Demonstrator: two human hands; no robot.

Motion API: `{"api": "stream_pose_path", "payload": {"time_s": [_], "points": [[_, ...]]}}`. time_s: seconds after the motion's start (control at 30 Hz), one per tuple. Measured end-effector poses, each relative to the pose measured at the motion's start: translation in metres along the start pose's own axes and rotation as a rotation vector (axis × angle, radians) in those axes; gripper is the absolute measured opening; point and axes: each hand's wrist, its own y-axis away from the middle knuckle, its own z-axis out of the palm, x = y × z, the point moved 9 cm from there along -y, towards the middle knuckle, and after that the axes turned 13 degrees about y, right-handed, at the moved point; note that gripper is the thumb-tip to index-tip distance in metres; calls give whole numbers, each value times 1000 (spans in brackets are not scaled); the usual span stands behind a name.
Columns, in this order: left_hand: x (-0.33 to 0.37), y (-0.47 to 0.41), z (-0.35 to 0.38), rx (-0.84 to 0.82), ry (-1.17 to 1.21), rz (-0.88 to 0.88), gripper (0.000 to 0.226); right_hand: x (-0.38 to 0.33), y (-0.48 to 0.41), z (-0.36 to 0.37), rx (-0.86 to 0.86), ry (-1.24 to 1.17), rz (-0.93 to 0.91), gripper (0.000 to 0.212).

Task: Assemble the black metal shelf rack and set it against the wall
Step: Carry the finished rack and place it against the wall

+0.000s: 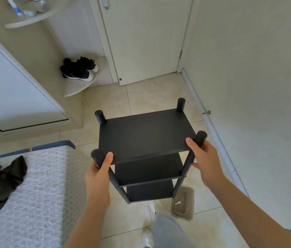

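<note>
Wall (259, 72) stands to the right of the right grip, well apart from the rack. Shelf rack (146, 133) sits upright between both grips, three shelves on four posts; assembly looks complete. Left grip (98, 169) grasps the near-left post and right grip (205, 158) the near-right post, thumbs on the top shelf. Remaining: set it against the wall. Tray (191, 204) lies on the floor below the right grip, a wrench (177, 202) lying in it.

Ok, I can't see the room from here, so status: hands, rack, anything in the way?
Left hand grips near-left post, right hand grips near-right post. Shelf rack assembled, upright, off the wall. Plastic tray on floor by its feet.
</note>
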Motion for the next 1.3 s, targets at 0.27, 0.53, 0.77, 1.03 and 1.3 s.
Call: {"api": "stream_pose_path", "payload": {"time_s": [0.27,0.53,0.77,1.03,1.3], "points": [[4,-56,70,-41,-97,-39,11,-6,-65,-5,62,-38,68,21],[24,-122,191,-134,-251,-33,9,-31,-146,-31,162,-48,148,21],[31,-178,283,-263,-416,-50,17,-46,-197,-39,257,-91,235,20],[35,-256,390,-424,-622,-104,22,-82,-249,-47,409,-168,357,12],[23,-288,493,-639,-779,-225,32,-90,-268,-64,546,-241,505,26]]}}
